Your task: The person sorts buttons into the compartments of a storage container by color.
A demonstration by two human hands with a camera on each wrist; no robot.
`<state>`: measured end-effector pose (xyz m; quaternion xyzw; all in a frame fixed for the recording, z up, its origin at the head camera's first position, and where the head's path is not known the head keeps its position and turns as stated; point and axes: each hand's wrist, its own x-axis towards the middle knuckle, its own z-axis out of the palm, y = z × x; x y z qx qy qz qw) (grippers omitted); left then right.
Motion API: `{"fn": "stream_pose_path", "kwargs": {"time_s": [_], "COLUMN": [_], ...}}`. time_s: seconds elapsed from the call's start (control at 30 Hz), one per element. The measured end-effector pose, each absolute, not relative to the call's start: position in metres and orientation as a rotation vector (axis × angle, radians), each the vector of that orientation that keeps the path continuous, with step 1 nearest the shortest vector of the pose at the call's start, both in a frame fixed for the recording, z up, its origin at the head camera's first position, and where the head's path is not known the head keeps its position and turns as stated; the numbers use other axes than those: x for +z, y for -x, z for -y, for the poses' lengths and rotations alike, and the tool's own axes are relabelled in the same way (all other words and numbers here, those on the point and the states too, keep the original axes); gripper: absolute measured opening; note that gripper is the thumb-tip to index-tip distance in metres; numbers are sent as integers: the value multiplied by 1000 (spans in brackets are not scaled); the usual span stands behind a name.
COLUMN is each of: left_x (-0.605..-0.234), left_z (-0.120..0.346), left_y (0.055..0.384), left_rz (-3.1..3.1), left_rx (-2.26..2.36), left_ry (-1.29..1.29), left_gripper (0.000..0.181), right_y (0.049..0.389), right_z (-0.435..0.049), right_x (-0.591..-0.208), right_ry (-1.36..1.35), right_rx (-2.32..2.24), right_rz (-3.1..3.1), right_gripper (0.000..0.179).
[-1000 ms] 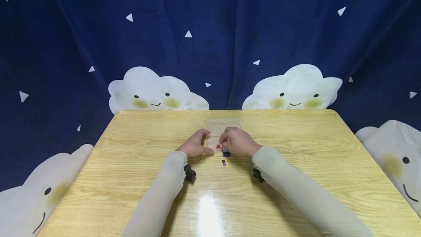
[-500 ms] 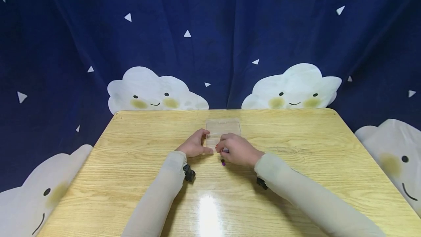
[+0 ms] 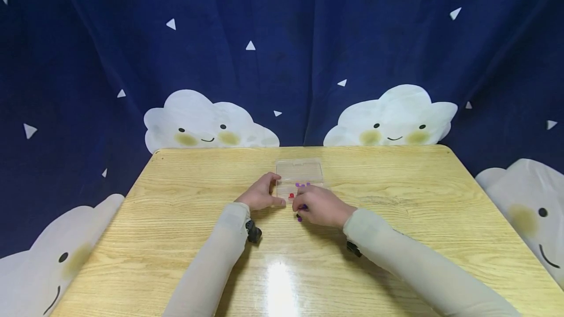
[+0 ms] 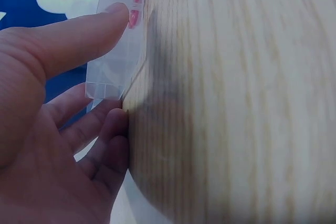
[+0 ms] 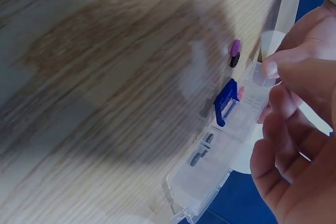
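Note:
A clear plastic box [image 3: 299, 170] lies on the table with its lid folded back. My left hand [image 3: 261, 193] holds its left end, thumb along the front and fingers at the back. My right hand [image 3: 323, 205] hovers over the front right of the box, thumb and index finger close together. Anything between those fingertips is hidden. A red piece [image 3: 291, 195] shows inside, left of the right fingertips. In the right wrist view a blue frame-shaped piece [image 5: 227, 102] appears at the front of the box, with dark pieces [image 5: 198, 157] seen through the plastic.
On the wooden table [image 3: 198, 170], in front of the box, lie a small purple piece [image 5: 235, 48] and a black one [image 5: 234, 60]. Several purple bits [image 3: 302, 185] show near the box's hinge. A dark blue curtain [image 3: 282, 53] with clouds hangs behind.
My right hand first came forward over the red piece, then drew back slightly to the right, exposing the red piece and purple bits. My left hand stays put.

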<state>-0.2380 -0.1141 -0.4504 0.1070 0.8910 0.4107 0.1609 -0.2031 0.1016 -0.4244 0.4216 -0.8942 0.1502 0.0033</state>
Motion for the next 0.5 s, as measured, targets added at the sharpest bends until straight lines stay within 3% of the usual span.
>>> {"fn": "stream_pose_path", "kwargs": {"time_s": [0.5], "left_x": [-454], "left_z": [115], "left_y": [241], "left_rz": [-2559], "left_rx": [1172], "left_ry": [-321], "left_gripper": [76], "right_y": [199], "right_z": [-103], "right_x": [-432], "right_ry": [-1387], "right_rx": [412], "right_rz": [2776], "right_gripper": [10]}}
